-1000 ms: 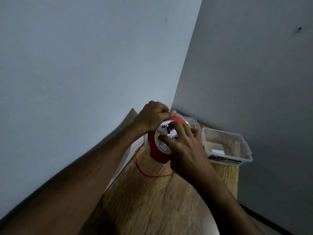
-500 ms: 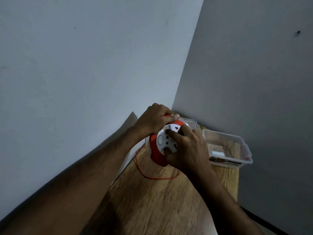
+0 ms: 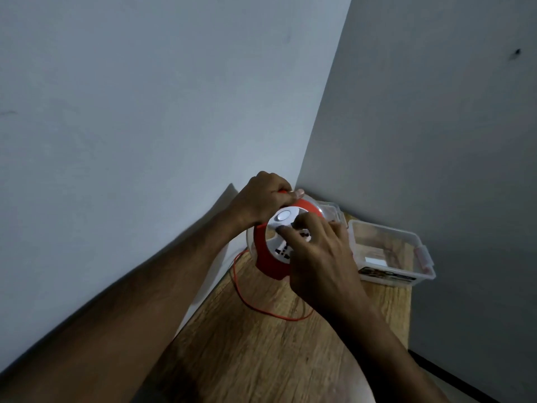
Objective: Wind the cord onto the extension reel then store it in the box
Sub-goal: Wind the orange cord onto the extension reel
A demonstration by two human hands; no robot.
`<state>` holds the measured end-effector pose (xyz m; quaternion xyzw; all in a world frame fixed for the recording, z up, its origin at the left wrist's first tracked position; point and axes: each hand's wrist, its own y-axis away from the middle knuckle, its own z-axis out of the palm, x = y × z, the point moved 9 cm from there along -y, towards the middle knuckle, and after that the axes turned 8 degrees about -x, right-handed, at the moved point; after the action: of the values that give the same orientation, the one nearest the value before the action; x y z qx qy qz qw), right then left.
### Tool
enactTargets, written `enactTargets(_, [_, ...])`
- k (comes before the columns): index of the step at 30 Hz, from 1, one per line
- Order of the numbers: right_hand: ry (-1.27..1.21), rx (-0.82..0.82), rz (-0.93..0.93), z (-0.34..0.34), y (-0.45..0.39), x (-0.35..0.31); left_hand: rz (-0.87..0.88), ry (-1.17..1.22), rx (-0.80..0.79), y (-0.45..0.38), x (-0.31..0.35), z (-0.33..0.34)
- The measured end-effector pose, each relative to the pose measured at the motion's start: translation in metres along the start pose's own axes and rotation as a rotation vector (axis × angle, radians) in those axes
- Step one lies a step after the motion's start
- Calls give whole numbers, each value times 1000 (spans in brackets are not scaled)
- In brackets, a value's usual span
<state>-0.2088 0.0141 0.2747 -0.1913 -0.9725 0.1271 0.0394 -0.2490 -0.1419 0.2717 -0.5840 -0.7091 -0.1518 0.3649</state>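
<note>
Two hands, the left hand [image 3: 263, 199] and the right hand [image 3: 321, 257], are showing. One reel [image 3: 268, 257], one cord [image 3: 261, 308] and one box [image 3: 389, 254] are sitting on one table [image 3: 261, 359].

I have a single view, worn on the person's head, looking forward and steeply down into a room corner. It sits close above the narrow wooden tabletop [image 3: 261, 359], both forearms reaching in from the bottom edge. Beyond the tabletop's far end two pale grey walls [image 3: 145, 97] fill most of the frame.
</note>
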Motion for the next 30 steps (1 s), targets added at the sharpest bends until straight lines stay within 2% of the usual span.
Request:
enactTargets(3, [111, -171, -14, 17, -4, 3, 12, -12, -1, -1, 4, 2])
enactTargets(6, [109, -183, -21, 17, -5, 5, 26, 10, -11, 0, 6, 7])
enactTargets(12, [96, -88, -29, 7, -13, 10, 43, 1, 6, -2, 10, 6])
enactTargets(16, [39, 37, -20, -1, -16, 13, 37, -18, 4, -2, 9, 6])
enactTargets(25, [-358, 124, 419, 6, -10, 35, -7, 29, -2, -2, 3, 8])
enactTargets(28, [-203, 130, 370, 0, -3, 30, -8, 25, 19, 1, -1, 5])
enactTargets(30, [-90, 195, 230, -13, 1, 21, 2, 5, 14, 1, -1, 3])
